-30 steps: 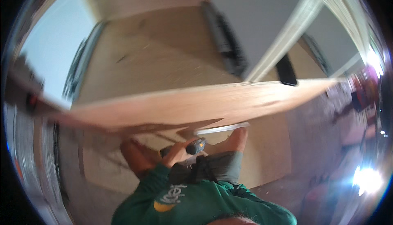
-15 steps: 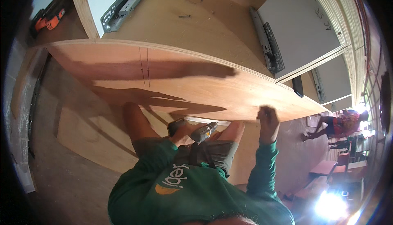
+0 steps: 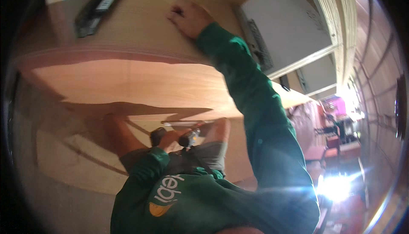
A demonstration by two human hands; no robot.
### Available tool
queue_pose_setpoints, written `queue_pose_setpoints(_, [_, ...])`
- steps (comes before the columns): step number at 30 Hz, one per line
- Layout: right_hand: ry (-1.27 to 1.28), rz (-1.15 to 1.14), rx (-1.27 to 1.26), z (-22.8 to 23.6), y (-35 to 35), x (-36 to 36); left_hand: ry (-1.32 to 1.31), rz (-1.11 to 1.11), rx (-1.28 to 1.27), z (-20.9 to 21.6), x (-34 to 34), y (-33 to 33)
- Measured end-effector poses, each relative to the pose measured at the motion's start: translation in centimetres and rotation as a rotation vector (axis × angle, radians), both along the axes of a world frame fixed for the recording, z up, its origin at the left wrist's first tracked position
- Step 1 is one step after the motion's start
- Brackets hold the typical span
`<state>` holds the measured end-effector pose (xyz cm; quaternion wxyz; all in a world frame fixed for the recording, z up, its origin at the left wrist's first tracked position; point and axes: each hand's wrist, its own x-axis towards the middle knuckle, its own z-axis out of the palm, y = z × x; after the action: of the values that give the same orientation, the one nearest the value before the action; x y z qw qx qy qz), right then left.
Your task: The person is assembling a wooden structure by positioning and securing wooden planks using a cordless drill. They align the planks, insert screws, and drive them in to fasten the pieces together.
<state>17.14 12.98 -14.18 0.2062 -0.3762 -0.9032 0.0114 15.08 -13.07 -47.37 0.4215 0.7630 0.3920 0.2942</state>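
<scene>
On the upper plywood panel [image 3: 140,25], near the top of the view, the right hand [image 3: 189,17] lies palm down with its fingers spread flat against the wood, gripping nothing; its green sleeve [image 3: 251,102] runs back down across the picture to the person's body. That panel ends in a pale layered edge that curves from left to right just below the hand, and beneath it a second plywood sheet [image 3: 128,85] stretches wide, its near edge casting a dark shadow over the floor. Low in the middle, close to the person's knees, the left hand [image 3: 168,138] is closed around a dark tool [image 3: 187,138] with a rounded black body; what kind of tool it is cannot be told, because it is small and partly hidden. Just above it a thin light strip [image 3: 183,123] lies along the lower sheet's edge. On the upper panel, to the left of the right hand, a dark metal rail [image 3: 96,10] lies slantwise, and to the right a similar rail [image 3: 257,46] sits beside a white board [image 3: 285,25]. The wood around the right hand is bare, with open room between the two rails. The floor [image 3: 72,178] at lower left is open brown surface. At the far right, bright glare washes out a cluttered area.
</scene>
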Motion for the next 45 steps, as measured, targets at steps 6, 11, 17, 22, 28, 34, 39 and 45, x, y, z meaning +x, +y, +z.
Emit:
queue_pose_setpoints(6, [0.258,0.013,-0.075,2.0,-8.8,3.1,-0.004,0.064,0.04,-4.1,0.9,0.3])
queue_pose_setpoints(11, [0.646,-0.138,-0.369,-2.9,-19.9,13.8,-0.097,0.064,0.057,-2.7,1.0,0.3])
queue_pose_setpoints(17, [1.254,-0.857,-0.856,-22.9,-26.1,24.6,-0.218,0.013,0.036,-1.0,0.1,0.9])
queue_pose_setpoints(22, [1.756,-0.951,-1.024,-33.0,-27.9,26.5,-0.615,-0.012,-0.108,-0.3,1.4,0.9])
queue_pose_setpoints(28, [1.975,-0.865,-1.032,-33.9,-24.3,24.7,-0.61,0.004,-0.188,-1.0,2.5,0.4])
queue_pose_setpoints(34, [2.012,-0.889,-1.0,-33.6,-22.0,23.7,-0.554,0.015,-0.233,-1.7,2.6,0.5])
queue_pose_setpoints(39, [2.031,-0.823,-1.1,-31.0,-22.2,22.1,-0.449,0.083,-0.245,-2.4,0.9,-0.2])
queue_pose_setpoints(45, [2.061,-0.822,-1.053,-33.1,-23.2,22.6,-0.504,0.126,-0.592,0.3,1.8,-1.3])
